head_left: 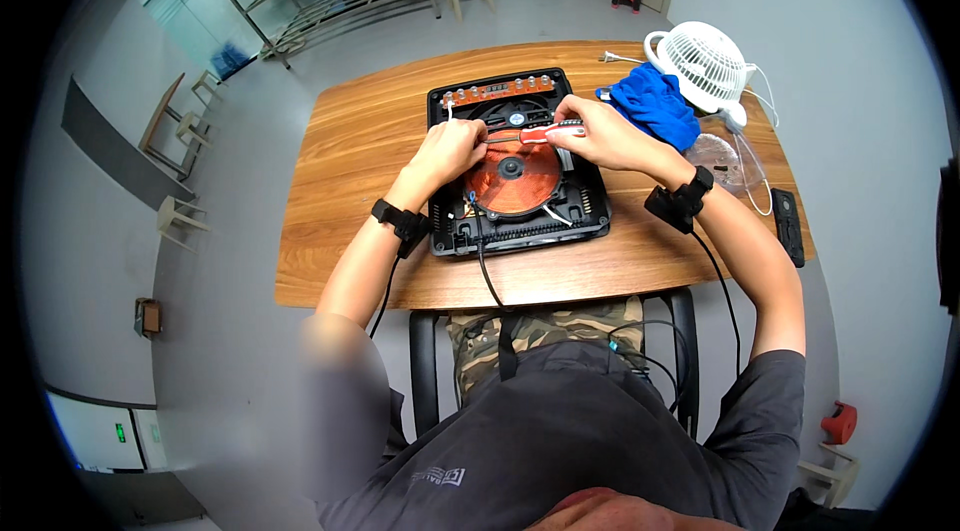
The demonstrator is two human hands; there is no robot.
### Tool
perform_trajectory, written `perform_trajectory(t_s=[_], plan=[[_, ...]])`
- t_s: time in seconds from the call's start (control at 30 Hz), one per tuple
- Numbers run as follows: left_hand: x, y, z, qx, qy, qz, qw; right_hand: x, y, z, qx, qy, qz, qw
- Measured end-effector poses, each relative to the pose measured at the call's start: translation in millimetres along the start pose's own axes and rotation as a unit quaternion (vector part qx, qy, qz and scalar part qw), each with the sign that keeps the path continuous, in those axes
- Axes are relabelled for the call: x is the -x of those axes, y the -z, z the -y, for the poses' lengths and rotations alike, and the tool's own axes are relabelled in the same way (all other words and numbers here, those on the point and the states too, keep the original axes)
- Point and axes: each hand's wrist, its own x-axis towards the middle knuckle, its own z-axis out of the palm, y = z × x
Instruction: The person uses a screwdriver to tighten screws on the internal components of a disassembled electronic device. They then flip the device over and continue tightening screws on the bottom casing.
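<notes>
An opened induction cooker with a black housing [598, 211] lies on the wooden table in front of me. Its round copper coil [512, 186] shows in the middle, and a strip-shaped circuit board [498, 91] runs along the far edge. My right hand [605, 136] grips a red-and-white screwdriver [535, 135] above the coil's far side, its shaft pointing left. At the coil's far left edge is my left hand [452, 146], its fingers closed by the screwdriver's tip. What those fingers hold, if anything, is hidden.
Right of the cooker lie a blue cloth [655, 106], a white fan with a grille [700, 56], a clear round dish [715, 161] and a black oblong object [788, 228]. A black cable [485, 271] runs from the cooker over the table's [360, 171] near edge.
</notes>
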Motion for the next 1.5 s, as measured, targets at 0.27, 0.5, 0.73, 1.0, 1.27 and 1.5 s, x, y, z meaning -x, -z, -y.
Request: perform_trajectory(t_s=[0.27, 0.5, 0.73, 1.0, 1.27, 1.5], plan=[[-32, -4, -2, -0.054, -0.053, 0.01, 0.997, -11, 31, -24, 0.04, 0.08, -0.022, 0.996], [-79, -10, -18, -0.038, -0.082, -0.001, 0.996, -35, 71, -25, 0.006, 0.063, -0.046, 0.997], [-98, -12, 10, -0.031, -0.013, -0.092, 0.995, -64, 105, -38, 0.12, 0.071, -0.065, 0.988], [-108, -35, 41, -0.061, 0.01, 0.015, 0.998, -88, 103, -64, 0.176, 0.081, -0.044, 0.98], [-107, -46, 47, -0.116, 0.003, 0.009, 0.993, -97, 105, -67, 0.189, 0.097, -0.029, 0.977], [-106, -53, 51, -0.108, 0.013, 0.006, 0.994, -98, 107, -64, 0.197, 0.085, -0.012, 0.977]])
